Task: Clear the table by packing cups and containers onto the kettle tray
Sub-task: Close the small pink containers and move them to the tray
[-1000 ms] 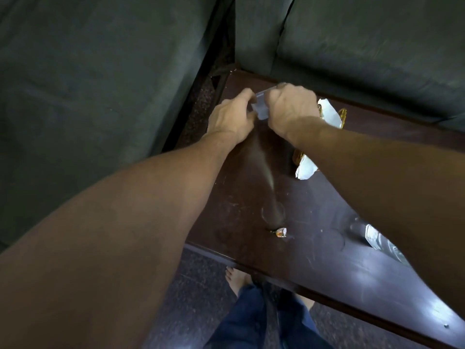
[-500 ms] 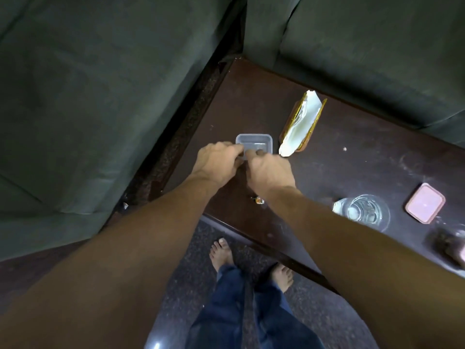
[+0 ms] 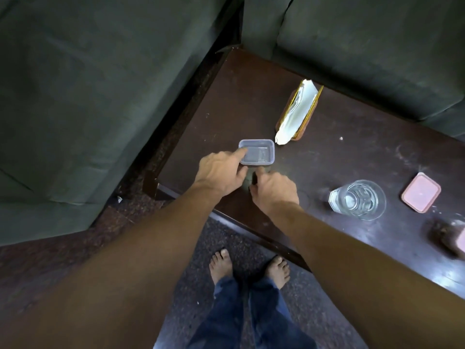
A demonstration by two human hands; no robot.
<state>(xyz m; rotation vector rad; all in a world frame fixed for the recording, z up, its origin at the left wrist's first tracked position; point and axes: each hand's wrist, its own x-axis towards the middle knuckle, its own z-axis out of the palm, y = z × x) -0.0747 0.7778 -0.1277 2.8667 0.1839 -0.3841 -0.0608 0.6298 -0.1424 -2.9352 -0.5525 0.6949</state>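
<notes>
A small clear plastic container [image 3: 260,152], with no lid, stands on the dark wooden table [image 3: 339,162] near its left end. My left hand [image 3: 220,173] pinches the container's near-left corner, index finger on the rim and thumb below it. My right hand [image 3: 274,190] sits just in front of the container's near wall with its fingers curled. Whether they touch the container is hidden. A clear drinking glass [image 3: 357,200] stands to the right, and a pink lidded container [image 3: 421,192] lies beyond it. No kettle tray is in view.
A napkin holder with white napkins [image 3: 297,112] stands just behind the clear container. A blurred dark object [image 3: 450,235] sits at the right edge. Dark green sofas [image 3: 88,96] close in the table's left and far sides. My bare feet [image 3: 249,265] stand by the near edge.
The clear container came down from between both hands onto the table in front of the napkin holder. My right hand has drawn back slightly from it. The view pulled back, showing the glass and the pink container.
</notes>
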